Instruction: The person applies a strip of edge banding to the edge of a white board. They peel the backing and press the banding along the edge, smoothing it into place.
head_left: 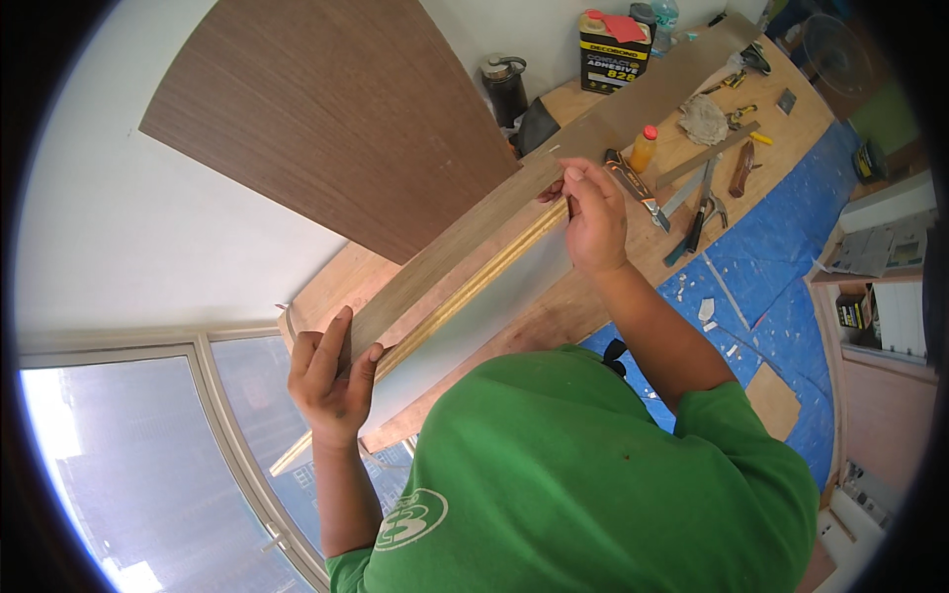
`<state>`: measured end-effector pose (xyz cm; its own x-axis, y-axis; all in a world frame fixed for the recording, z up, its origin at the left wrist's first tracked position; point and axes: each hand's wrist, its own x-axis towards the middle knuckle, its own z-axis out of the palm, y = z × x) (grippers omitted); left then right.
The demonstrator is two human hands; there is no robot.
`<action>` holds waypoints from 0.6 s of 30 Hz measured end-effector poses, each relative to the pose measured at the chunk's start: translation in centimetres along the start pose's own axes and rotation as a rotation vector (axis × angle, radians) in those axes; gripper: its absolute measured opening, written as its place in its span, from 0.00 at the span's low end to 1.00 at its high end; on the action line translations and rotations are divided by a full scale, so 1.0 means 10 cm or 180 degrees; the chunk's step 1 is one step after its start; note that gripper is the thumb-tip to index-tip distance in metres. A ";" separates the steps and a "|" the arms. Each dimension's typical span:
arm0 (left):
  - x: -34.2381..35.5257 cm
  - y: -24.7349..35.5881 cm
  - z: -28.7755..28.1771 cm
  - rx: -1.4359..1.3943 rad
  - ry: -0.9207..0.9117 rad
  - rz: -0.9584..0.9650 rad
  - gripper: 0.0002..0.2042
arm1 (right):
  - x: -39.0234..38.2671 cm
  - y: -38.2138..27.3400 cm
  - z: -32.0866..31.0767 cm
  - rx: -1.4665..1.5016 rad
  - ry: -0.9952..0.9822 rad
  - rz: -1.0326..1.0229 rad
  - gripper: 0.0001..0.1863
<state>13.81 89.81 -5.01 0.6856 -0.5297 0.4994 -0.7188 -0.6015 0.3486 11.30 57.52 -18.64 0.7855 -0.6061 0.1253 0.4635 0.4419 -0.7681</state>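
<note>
A thin wood-grain strip (465,237) runs diagonally between my two hands. My left hand (333,381) grips its near left end, with the thumb on one side and the fingers on the other. At the far right end my right hand (595,219) pinches the strip between thumb and fingers. Just below the strip is the raw yellowish edge (473,285) of a board, which stands on its side. The board's pale grey face (494,321) is turned toward me. Whether strip and edge touch cannot be made out.
A large brown wood-grain sheet (331,109) leans against the wall. On the workbench are an adhesive can (610,69), a dark flask (504,89), an orange bottle (644,150), a handsaw (638,188) and a hammer (706,210). Blue sheeting (761,287) with scraps covers the floor.
</note>
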 end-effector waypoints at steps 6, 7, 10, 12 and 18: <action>0.10 -0.06 -0.11 0.0023 -0.0128 0.0252 0.26 | 0.04 -0.01 0.03 -0.0411 0.0153 -0.0016 0.10; 0.10 -0.05 -0.11 0.0034 -0.0188 0.0260 0.25 | 0.04 -0.01 0.03 -0.0408 0.0125 -0.0044 0.10; 0.12 -0.02 -0.09 0.0018 -0.0228 0.0112 0.24 | 0.05 0.00 0.04 -0.0363 0.0140 -0.0021 0.11; 0.10 0.02 -0.10 -0.0019 -0.0490 -0.0117 0.23 | 0.06 0.00 0.04 -0.0292 0.0278 0.0141 0.12; 0.07 0.06 -0.02 0.0031 -0.0562 -0.0295 0.22 | 0.07 -0.02 -0.04 0.0023 0.0159 0.0382 0.09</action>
<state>13.88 89.20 -4.27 0.7591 -0.5679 0.3182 -0.6510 -0.6579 0.3787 11.62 56.74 -18.63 0.8141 -0.5807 0.0012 0.3705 0.5178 -0.7711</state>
